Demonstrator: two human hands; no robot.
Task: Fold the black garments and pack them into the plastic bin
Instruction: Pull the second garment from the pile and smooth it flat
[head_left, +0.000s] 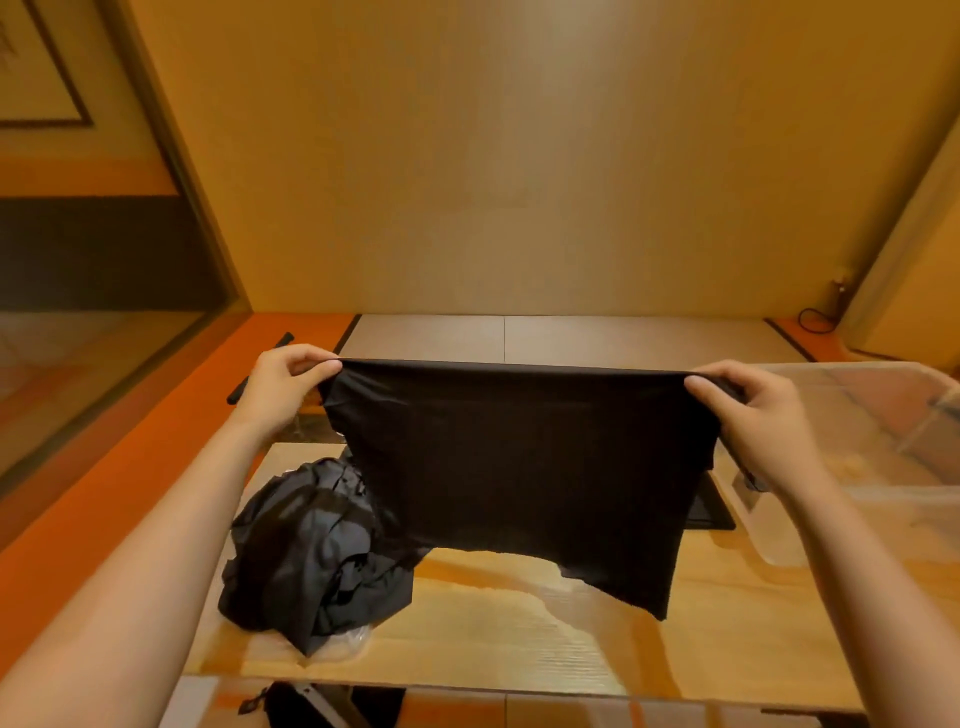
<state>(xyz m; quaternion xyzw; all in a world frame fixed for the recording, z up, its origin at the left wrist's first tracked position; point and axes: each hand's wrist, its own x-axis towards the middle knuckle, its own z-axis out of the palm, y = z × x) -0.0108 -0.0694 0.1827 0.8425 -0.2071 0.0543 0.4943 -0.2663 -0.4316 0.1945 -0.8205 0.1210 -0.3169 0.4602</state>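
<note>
Along the bottom of the frame I see the near edge of the wooden table (519, 639) running almost straight across. Its far edge is hidden behind the cloth. The bare wood lies in the lower centre, between the crumpled pile of black garments (311, 551) at lower left and the clear plastic bin (883, 467) at right, whose rim runs out past the frame's right edge. Above the table top the middle of the frame is clear up to the plain wall (519, 156).

The black garment (519, 457) hangs spread in the centre, its top edge pulled taut and level between both hands. My left hand (283, 387) pinches the upper left corner, thumb on the near side, fingers (306, 356) curled over the far side. My right hand (748, 410) pinches the upper right corner the same way, with a bunch of cloth wrapped under its fingers. The lower left hem meets the pile. I cannot tell whether the lower right corner touches the wood.
</note>
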